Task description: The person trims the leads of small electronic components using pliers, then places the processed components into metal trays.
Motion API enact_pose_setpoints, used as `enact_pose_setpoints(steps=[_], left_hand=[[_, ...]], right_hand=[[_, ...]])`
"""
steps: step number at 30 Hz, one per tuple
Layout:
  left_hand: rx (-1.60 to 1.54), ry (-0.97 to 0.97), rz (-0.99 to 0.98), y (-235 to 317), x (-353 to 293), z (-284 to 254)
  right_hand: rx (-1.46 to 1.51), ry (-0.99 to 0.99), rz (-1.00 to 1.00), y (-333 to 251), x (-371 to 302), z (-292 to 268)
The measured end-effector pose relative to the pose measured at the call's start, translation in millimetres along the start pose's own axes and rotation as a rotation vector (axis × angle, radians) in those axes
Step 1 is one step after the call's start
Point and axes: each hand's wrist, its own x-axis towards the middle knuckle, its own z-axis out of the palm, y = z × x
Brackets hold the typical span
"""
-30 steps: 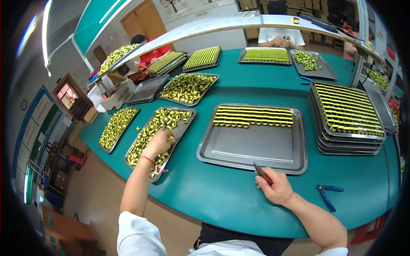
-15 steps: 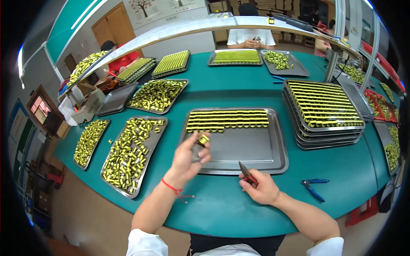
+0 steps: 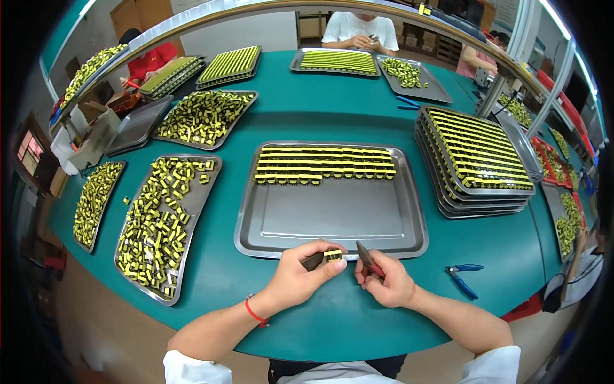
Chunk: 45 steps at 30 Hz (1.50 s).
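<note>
My left hand [image 3: 295, 276] pinches a small yellow-and-black transformer-like part [image 3: 333, 256] between thumb and fingers, its pins facing my right hand. A dark grey piece [image 3: 312, 261] also shows in that hand; its kind is unclear. Close by on the right, my right hand [image 3: 393, 283] is closed round pliers [image 3: 364, 255] with dark pointed jaws and red handles; the jaws are apart from the part. Both hands are at the near rim of a metal tray [image 3: 320, 214]. Along its far side stand rows of the same parts [image 3: 326, 163], the nearest row only on the left.
Trays of loose parts [image 3: 160, 224] lie on my left. A stack of filled trays [image 3: 476, 153] stands at right, with blue cutters [image 3: 464, 278] nearer me. A shelf [image 3: 281, 6] spans the far side, and co-workers [image 3: 361, 32] sit beyond.
My left hand has come down and right with the yellow-and-black part, from over the tray to beside the pliers. My right hand stays nearly in place. The view has shifted.
</note>
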Motion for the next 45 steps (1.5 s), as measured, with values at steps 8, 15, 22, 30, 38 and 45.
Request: enact_pose_setpoints(steps=[8,15,22,30,38,45], left_hand=[[0.078,0.074,0.049,0,-8,8],[0.388,0.143,0.308,-11,-8,5],[0.507,0.190,0.489,-12,-3,11],[0.511,0.186,0.548,-17,-5,14],[0.526,0.221,0.551,-15,-5,15],[0.536,0.228,0.548,-20,-5,13]], right_hand=[[-0.134,0.149,0.025,-8,-5,10],[0.686,-0.042,0.271,-23,-12,8],[0.983,-0.322,0.413,-35,-14,14],[1.047,-0.387,0.525,-39,-18,18],[1.034,-0.389,0.539,-40,-17,19],[1.045,-0.382,0.540,-37,-18,22]])
